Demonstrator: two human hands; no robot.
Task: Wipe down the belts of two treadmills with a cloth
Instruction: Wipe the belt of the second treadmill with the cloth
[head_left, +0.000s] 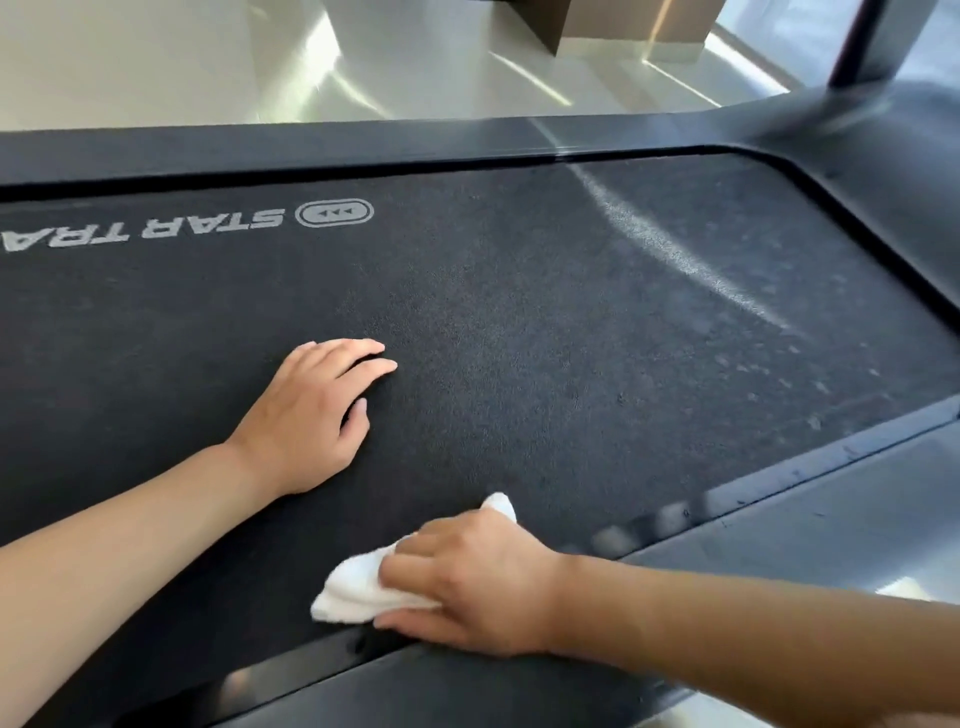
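Pressing a bunched white cloth (363, 584) onto the dark belt (519, 322), the right hand (467, 582) has its fingers curled over the fabric, the grip clamped on it, with folds of cloth poking out beyond the fingertips and a tuft showing past the knuckles. The cloth sits on the belt right at the near edge, just beside the grey side rail (779, 525) that runs under the right wrist. Up and to the left of that grip, well apart from the cloth, the left hand (311, 415) lies palm down on the belt, fingers relaxed and slightly spread, holding nothing. Further beyond the left hand, grey lettering (156, 231) reading "STAR TRA" is printed upside down on the belt next to an oval logo (335, 213). The far side rail (363, 145) borders the belt, and behind it a pale, shiny floor (182, 57) catches streaks of light. A dark upright post (872, 41) rises at the far right corner.
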